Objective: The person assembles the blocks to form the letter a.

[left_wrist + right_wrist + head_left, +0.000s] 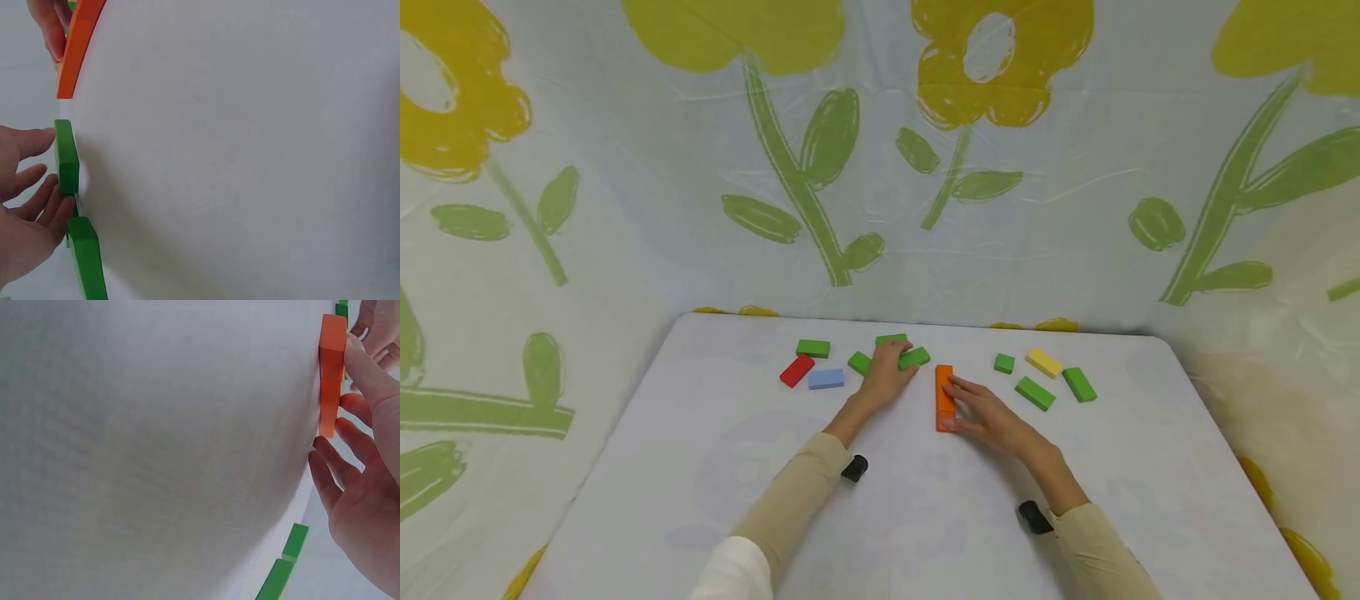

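Observation:
My left hand (887,375) grips a green block (914,358) on the table, thumb at one end and fingertips at the other in the left wrist view. Close under and beside that hand lie two more green blocks, one (860,362) at its left and one (891,339) just beyond it. To the right, two orange blocks stand end to end in a line, a farther one (944,385) and a nearer one (945,422). My right hand (992,421) touches their right side with thumb and fingertips, its fingers loosely extended.
Left of the hands lie a green block (813,348), a red block (797,371) and a blue block (826,379). On the right are a yellow block (1044,362) and several green blocks (1035,393). A flowered cloth (1030,250) rises behind the white table (910,517).

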A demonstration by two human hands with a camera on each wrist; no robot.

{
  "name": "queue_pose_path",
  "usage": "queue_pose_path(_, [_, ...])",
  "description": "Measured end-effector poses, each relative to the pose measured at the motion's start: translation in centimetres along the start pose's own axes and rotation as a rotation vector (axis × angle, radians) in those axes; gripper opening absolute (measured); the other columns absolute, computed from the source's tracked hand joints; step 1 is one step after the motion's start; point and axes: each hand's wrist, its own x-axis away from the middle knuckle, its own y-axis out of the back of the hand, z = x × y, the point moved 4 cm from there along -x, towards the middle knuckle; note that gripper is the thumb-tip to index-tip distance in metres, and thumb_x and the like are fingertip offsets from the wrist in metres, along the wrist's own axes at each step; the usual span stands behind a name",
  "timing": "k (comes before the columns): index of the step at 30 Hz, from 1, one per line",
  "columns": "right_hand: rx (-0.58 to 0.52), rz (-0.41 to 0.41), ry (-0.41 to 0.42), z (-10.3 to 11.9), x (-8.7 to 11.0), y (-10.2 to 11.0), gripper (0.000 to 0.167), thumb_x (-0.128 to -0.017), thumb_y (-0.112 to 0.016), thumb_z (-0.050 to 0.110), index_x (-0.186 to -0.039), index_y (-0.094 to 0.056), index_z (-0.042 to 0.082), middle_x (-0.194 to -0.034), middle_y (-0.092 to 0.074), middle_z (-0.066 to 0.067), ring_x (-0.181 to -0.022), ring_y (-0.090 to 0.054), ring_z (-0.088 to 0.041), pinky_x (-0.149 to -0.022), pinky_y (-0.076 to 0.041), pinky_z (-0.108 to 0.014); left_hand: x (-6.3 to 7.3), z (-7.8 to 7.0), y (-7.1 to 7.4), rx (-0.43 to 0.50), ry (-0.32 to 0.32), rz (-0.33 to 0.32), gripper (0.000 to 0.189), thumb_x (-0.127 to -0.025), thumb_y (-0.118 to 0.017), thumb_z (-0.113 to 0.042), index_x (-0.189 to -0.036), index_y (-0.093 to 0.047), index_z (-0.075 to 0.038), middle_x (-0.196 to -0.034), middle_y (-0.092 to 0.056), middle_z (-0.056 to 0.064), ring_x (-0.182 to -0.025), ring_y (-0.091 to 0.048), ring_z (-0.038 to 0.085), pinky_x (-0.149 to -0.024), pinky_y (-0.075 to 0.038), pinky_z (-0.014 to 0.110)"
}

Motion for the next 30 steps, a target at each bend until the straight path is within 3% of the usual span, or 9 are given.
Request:
queue_pose_path(6, [-0.002,-0.012,0.016,-0.06,0.05,-0.06,0.063,-0.097,-0.072,0.018,-0.151,-0.047,-0.004,-0.161,-0.035,-0.022,-0.147,-0.031,-0.046,-0.116,-0.029,-0.062,0.12,0.26,0.2,0.017,0.024,0.021,0.042,-0.099,-0.068,-0.006,-0.137,-0.058,0.008,-0.138,-0.056,0.024,-0.13,-0.051,0.037,-0.111,-0.042,0.046])
queue_pose_path(17, [-0.01,-0.014,0.019,0.21,0.0,-0.01,0.062,-0.098,-0.072,0.017,-0.149,-0.047,-0.006,-0.16,-0.035,-0.025,-0.146,-0.031,-0.049,-0.116,-0.028,-0.065,0.09,0.76,0.28,0.014,-0.009,0.07,0.038,-0.101,-0.064,-0.005,-0.137,-0.06,0.005,-0.136,-0.055,0.022,-0.125,-0.052,0.034,-0.109,-0.044,0.045])
queue_pose_path(30, [0.001,-0.022,0.028,0.38,0.2,0.06,0.061,-0.098,-0.072,0.016,-0.149,-0.048,-0.006,-0.16,-0.036,-0.025,-0.145,-0.032,-0.049,-0.115,-0.029,-0.065,-0.21,1.04,0.25,-0.034,-0.142,0.169,0.034,-0.102,-0.063,-0.006,-0.135,-0.063,0.003,-0.124,-0.059,0.018,-0.115,-0.055,0.03,-0.102,-0.047,0.044])
